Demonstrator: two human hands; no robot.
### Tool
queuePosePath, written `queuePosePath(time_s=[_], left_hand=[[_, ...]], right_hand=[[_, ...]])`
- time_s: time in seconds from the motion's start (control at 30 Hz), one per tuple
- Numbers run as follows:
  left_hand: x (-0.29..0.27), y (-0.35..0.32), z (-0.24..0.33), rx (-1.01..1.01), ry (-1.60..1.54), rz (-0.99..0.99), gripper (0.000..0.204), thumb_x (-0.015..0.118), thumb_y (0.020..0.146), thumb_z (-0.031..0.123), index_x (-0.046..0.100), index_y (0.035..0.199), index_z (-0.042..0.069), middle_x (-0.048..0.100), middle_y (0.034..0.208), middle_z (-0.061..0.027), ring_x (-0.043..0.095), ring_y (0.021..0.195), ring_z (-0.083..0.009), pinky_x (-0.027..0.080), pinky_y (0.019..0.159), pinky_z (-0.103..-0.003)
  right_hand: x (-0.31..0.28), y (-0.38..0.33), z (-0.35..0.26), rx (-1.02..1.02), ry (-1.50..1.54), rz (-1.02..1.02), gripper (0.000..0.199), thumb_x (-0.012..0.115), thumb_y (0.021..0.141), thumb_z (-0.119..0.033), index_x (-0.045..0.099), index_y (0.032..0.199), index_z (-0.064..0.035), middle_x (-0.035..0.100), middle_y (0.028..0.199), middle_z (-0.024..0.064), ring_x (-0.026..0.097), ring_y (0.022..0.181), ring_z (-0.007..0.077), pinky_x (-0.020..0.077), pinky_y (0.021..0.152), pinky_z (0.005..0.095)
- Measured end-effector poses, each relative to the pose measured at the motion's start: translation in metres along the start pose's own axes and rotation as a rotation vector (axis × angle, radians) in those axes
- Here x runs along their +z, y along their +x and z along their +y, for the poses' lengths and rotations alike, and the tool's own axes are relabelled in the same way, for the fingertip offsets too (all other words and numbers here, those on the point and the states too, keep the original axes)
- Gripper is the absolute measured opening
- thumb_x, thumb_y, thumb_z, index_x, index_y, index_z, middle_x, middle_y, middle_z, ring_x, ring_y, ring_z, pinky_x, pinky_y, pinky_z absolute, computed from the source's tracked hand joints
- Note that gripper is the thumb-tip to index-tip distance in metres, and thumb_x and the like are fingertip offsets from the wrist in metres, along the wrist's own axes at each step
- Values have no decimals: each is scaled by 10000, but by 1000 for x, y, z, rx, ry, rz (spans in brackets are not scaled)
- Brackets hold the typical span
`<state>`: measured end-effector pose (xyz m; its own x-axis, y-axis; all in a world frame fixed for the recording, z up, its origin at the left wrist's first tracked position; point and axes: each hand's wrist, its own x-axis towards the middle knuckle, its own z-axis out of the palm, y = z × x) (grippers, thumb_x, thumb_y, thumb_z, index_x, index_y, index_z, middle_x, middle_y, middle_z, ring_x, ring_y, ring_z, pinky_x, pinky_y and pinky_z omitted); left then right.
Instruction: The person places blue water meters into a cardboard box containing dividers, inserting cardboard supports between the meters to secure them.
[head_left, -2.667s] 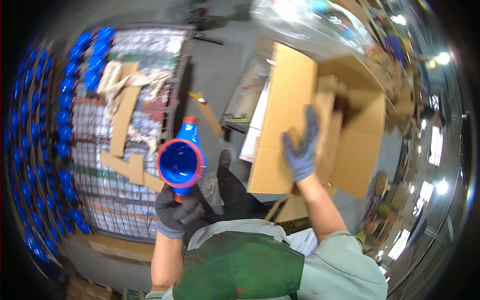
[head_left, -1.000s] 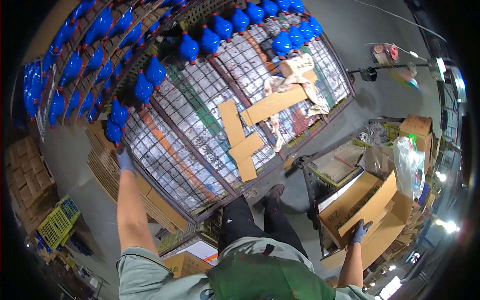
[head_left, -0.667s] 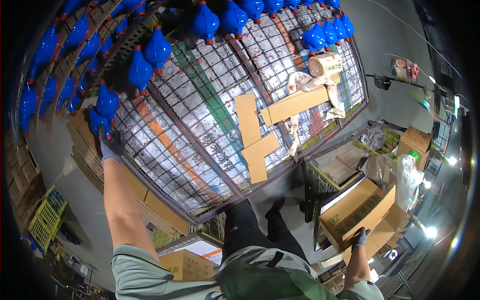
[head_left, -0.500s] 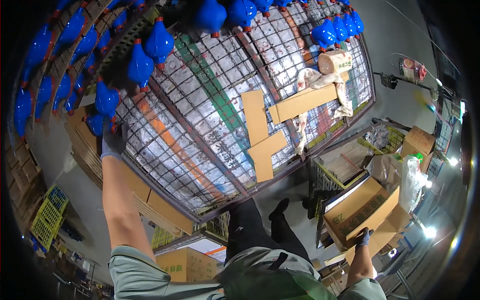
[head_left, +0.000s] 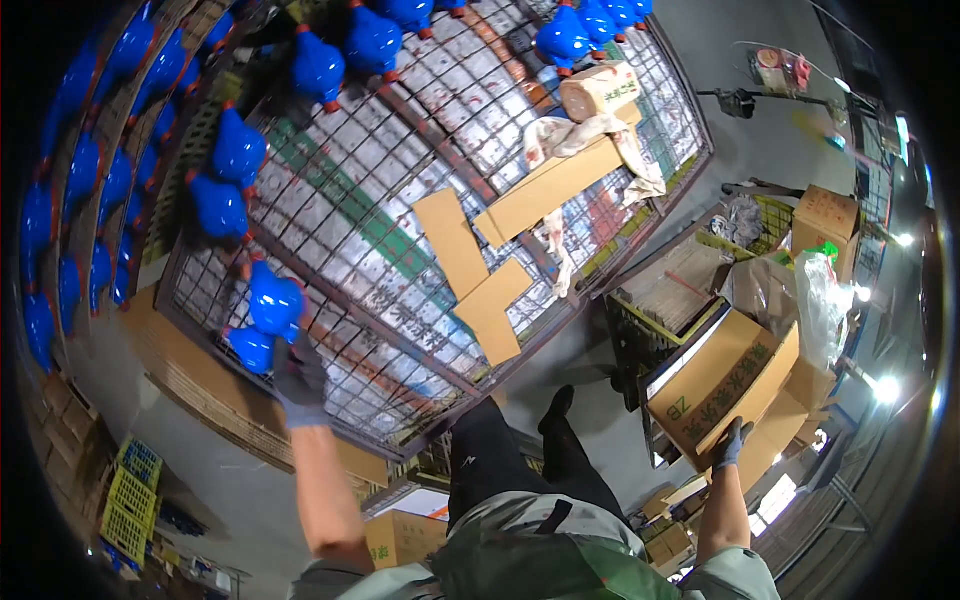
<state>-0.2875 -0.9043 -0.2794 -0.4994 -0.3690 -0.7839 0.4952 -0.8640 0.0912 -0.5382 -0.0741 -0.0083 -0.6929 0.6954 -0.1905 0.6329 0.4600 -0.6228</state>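
My gloved left hand reaches up to the lower left rim of a wire mesh cage and closes on a blue bottle with an orange cap. A second blue bottle sits right beside it. More blue bottles line the cage's left and top edges. My gloved right hand hangs low at the right and grips the edge of an open cardboard box.
Flat cardboard pieces, a small carton and crumpled rags lie on the cage. Stacked cartons, a plastic bag and a wire basket crowd the right. Yellow crates stand lower left. My legs are on grey floor.
2.7 s ago my left hand held a blue bottle at chest height; now it is stretched out to the cage rim among the bottles. My right hand stays on the cardboard box.
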Motion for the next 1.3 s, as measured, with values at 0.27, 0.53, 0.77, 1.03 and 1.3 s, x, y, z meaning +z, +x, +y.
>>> queuePosePath(time_s=[0.27, 0.53, 0.77, 1.03, 1.3], left_hand=[[121, 55, -208, -180, 529, -79, 209, 668, 916, 204, 602, 980, 16, 613, 797, -56, 567, 638, -153, 427, 567, -257], [180, 162, -218, -409, 1113, -175, 377, 734, 891, 313, 585, 1156, 91, 681, 965, -81, 692, 846, -203, 550, 662, -294], [204, 137, 24, 998, 2610, 755, 1087, 681, 712, 731, 198, 1556, 246, 242, 1541, -287, 218, 1368, -590, 160, 1084, -708], [157, 94, -13, 448, 1513, 92, 745, 866, 719, 105, 489, 1361, 86, 557, 1261, -79, 566, 1107, -203, 513, 907, -331], [222, 83, -161, 469, 2141, -133, 729, 819, 729, 343, 514, 1380, 223, 529, 1308, -237, 541, 1172, -419, 476, 948, -452]], right_hand=[[0, 32, 28, -24, -920, 296, 956, 523, 902, -621, 69, 1588, -134, 246, 1525, 285, 312, 1365, 426, 282, 1124, 447], [-1, 40, 27, -39, -908, 233, 949, 506, 915, -621, 53, 1586, -124, 176, 1558, 307, 248, 1419, 433, 233, 1161, 437], [-17, 41, 25, -81, -867, 179, 927, 516, 945, -557, 92, 1563, -11, 161, 1579, 274, 223, 1440, 398, 195, 1176, 396], [-14, 37, 37, -48, -891, 225, 947, 514, 935, -579, 78, 1569, -27, 176, 1568, 278, 199, 1443, 404, 195, 1176, 404], [-18, 49, 43, -34, -912, 191, 959, 491, 932, -622, 97, 1563, -16, 130, 1576, 299, 189, 1427, 405, 209, 1159, 386]])
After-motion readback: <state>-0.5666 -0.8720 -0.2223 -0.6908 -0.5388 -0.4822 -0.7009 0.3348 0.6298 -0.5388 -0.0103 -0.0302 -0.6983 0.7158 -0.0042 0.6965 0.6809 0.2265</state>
